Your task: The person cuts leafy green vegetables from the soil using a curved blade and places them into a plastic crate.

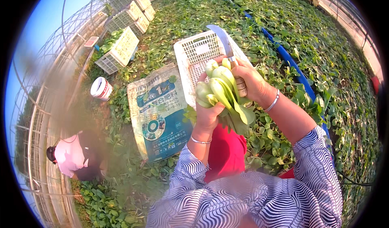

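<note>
My left hand (208,117) grips a bunch of pale green leafy vegetables, which look like bok choy (223,79), from below and the left. The white stem bases point up and away, and the leaves hang towards me. My right hand (252,80) is closed around the wooden handle of a curved harvesting knife (224,41), its blade pointing away from me, and its fingers also touch the bunch. Beyond and partly beneath my hands stands a white perforated plastic crate (180,54); part of its inside is hidden by my hands and the bunch.
A printed fertilizer sack (179,123) lies left of the crate. Further left are a white bucket (101,88), a crate of greens (121,50) and stacked crates (133,15). A blue hose (291,60) runs along the right. A person in pink (70,155) bends at the lower left.
</note>
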`<control>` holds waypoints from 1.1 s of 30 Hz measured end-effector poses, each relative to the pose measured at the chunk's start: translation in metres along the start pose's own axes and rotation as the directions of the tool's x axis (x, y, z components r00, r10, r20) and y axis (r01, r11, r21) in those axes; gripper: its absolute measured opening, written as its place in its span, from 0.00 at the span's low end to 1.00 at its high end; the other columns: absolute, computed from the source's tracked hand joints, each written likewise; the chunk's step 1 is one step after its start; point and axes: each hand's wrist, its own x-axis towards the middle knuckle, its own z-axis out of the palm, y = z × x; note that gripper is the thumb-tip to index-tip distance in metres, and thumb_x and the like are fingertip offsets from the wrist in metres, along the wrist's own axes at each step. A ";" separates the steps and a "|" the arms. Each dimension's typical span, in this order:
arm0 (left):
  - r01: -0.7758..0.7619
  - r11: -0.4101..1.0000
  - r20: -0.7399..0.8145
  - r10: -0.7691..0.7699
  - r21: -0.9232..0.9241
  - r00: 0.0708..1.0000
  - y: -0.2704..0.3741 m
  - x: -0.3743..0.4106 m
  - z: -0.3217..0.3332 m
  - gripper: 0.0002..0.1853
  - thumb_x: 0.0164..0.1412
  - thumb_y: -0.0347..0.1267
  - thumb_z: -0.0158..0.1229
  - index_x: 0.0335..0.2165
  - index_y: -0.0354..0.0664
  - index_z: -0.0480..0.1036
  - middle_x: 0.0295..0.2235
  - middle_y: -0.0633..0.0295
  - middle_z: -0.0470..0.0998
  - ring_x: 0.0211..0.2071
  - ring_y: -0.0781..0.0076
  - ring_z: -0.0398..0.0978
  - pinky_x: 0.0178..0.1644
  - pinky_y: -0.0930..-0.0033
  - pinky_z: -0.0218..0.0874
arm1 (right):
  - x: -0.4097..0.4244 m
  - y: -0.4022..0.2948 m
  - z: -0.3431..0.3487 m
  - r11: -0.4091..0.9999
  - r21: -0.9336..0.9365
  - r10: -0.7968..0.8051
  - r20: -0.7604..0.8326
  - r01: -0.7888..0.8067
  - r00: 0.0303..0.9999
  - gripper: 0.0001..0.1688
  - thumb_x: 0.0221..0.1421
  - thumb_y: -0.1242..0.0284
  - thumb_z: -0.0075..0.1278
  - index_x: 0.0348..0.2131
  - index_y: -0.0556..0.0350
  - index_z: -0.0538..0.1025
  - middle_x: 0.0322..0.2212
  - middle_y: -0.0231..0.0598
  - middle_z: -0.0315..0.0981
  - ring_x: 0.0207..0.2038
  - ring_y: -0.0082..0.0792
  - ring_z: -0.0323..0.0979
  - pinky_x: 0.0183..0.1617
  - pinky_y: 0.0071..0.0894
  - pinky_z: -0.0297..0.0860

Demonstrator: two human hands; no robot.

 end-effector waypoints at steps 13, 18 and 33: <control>-0.062 0.997 -0.234 0.072 0.051 0.970 0.036 -0.020 -0.025 0.35 0.44 0.25 0.61 0.51 0.39 0.56 0.44 0.62 0.68 0.44 0.74 0.69 0.47 0.71 0.63 | 0.023 0.037 0.042 0.971 -0.220 -0.136 -0.171 0.097 0.976 0.17 0.53 0.72 0.38 0.44 0.54 0.63 0.32 0.29 0.60 0.34 0.19 0.59 0.39 0.21 0.60; -0.031 0.995 -0.308 -0.001 -0.097 0.951 0.049 -0.025 -0.024 0.25 0.44 0.22 0.57 0.45 0.36 0.64 0.38 0.61 0.72 0.38 0.70 0.73 0.42 0.70 0.66 | 0.026 0.023 0.037 0.980 -0.199 -0.011 -0.151 -0.020 0.988 0.16 0.54 0.71 0.39 0.43 0.54 0.65 0.33 0.33 0.65 0.31 0.20 0.63 0.30 0.19 0.62; 0.284 0.914 -0.240 -0.356 -0.289 0.903 0.020 -0.022 -0.067 0.24 0.43 0.22 0.58 0.43 0.34 0.67 0.35 0.59 0.75 0.33 0.68 0.75 0.37 0.68 0.70 | 0.038 0.068 0.008 0.789 -0.604 0.231 0.120 -0.114 0.966 0.31 0.52 0.55 0.48 0.50 0.57 0.68 0.46 0.42 0.68 0.47 0.31 0.65 0.51 0.30 0.61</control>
